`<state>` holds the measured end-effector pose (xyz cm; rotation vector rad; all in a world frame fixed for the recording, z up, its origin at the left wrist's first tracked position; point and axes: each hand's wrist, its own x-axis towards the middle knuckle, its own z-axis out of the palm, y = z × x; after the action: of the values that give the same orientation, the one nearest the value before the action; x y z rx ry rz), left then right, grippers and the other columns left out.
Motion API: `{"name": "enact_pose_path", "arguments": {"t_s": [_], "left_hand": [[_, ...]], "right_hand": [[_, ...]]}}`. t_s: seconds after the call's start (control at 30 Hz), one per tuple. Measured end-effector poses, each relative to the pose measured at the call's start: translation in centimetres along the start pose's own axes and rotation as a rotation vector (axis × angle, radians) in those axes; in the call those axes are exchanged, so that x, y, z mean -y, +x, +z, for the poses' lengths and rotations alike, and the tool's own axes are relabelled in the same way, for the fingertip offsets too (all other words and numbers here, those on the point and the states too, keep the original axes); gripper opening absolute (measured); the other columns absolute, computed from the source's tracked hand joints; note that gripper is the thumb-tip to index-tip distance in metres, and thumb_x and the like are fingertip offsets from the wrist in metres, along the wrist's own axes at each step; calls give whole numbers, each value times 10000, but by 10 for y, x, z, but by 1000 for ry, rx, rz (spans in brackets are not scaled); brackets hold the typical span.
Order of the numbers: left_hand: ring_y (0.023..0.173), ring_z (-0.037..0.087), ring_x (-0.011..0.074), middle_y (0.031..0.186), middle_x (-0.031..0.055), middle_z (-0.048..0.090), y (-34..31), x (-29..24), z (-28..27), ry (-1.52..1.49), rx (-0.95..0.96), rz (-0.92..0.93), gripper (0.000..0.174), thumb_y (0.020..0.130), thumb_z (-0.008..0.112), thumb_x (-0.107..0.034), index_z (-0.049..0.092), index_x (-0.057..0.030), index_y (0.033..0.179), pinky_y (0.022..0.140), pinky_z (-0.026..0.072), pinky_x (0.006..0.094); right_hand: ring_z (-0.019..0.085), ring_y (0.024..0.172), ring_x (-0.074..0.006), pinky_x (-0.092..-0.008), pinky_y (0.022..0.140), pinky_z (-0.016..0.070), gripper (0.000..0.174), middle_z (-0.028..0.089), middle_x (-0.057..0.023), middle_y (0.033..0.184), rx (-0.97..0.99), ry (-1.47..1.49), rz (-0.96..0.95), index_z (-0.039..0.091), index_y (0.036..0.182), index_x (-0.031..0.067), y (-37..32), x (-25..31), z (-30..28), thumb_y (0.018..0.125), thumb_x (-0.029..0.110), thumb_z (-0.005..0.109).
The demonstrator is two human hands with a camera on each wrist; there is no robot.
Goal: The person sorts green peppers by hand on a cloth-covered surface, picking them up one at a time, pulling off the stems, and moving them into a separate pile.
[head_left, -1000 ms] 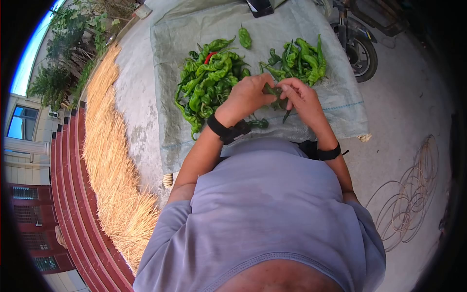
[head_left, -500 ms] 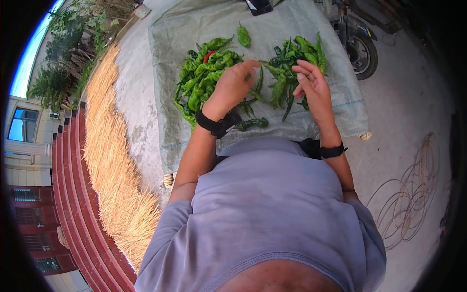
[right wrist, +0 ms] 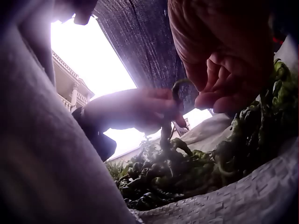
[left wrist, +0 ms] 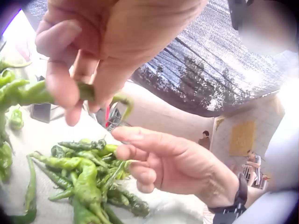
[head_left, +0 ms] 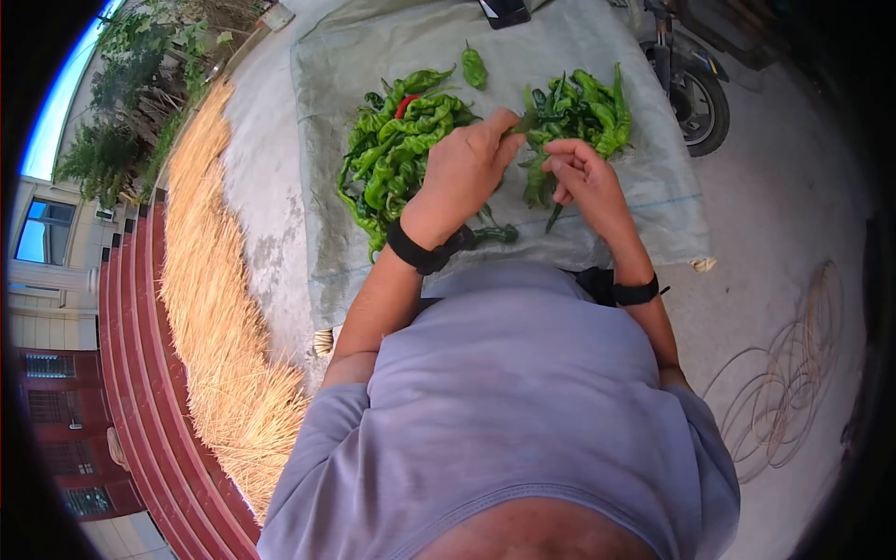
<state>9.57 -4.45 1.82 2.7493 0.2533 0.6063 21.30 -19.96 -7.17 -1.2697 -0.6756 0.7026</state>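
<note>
My left hand point(head_left: 471, 168) pinches a green chili pepper point(left wrist: 32, 92) between thumb and fingers; its curved stem shows past the fingertips in the left wrist view. Facing it, my right hand point(head_left: 590, 191) has loosely bent fingers, their tips close to that stem. Left of the left hand lies a large heap of wrinkled green peppers point(head_left: 392, 154) with one red pepper point(head_left: 406, 105) on top. Beyond the right hand is a smaller pile of green peppers point(head_left: 588, 112). A dark green pepper point(head_left: 497, 233) lies near the body.
A pale woven sheet point(head_left: 336, 289) covers the work surface. One pepper point(head_left: 474, 68) lies apart near the far side, below a dark phone-like object point(head_left: 504, 11). A wheel point(head_left: 700, 112) stands right of the sheet, and coiled cable point(head_left: 779, 392) lies on the ground.
The hands were together over a pepper, then parted, the left one over the large heap. Now the left has come right with a pepper, and the right hand's fingers have bent closer to it.
</note>
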Motion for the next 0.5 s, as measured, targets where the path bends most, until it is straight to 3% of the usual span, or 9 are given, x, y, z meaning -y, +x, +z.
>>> {"name": "enact_pose_path", "arguments": {"t_s": [0.1, 0.2, 0.33, 0.5], "left_hand": [[602, 610, 158, 860, 69, 723, 5, -7, -2, -378, 40, -106, 192, 1010, 567, -224, 556, -33, 1030, 555, 475, 282], [578, 526, 60, 916, 42, 727, 5, -10, 8, -779, 39, -177, 199, 1044, 514, -222, 533, -26, 1011, 527, 437, 217], [577, 520, 61, 968, 66, 722, 5, -3, 10, -817, -24, -307, 195, 1050, 496, -221, 526, -34, 1006, 533, 430, 207], [567, 536, 75, 949, 67, 714, 7, 15, 10, -864, -141, -402, 201, 1046, 497, -214, 539, -17, 1054, 523, 432, 221]], "right_hand": [[542, 649, -52, -205, 566, 445, 312, 624, -5, 917, 36, -54, -41, 564, 1278, 51, -5, 10, 5, 984, 155, 574], [549, 650, -64, -221, 557, 450, 341, 608, -18, 917, 194, -131, 55, 568, 1279, 16, -11, 9, 6, 977, 172, 587], [550, 615, -81, -246, 549, 460, 382, 616, -42, 904, 230, -208, 40, 606, 1229, -34, -9, 11, 7, 946, 221, 643], [557, 609, -86, -241, 559, 463, 378, 634, -37, 871, 213, -257, 18, 617, 1224, -24, -11, 11, 8, 916, 185, 683]]}}
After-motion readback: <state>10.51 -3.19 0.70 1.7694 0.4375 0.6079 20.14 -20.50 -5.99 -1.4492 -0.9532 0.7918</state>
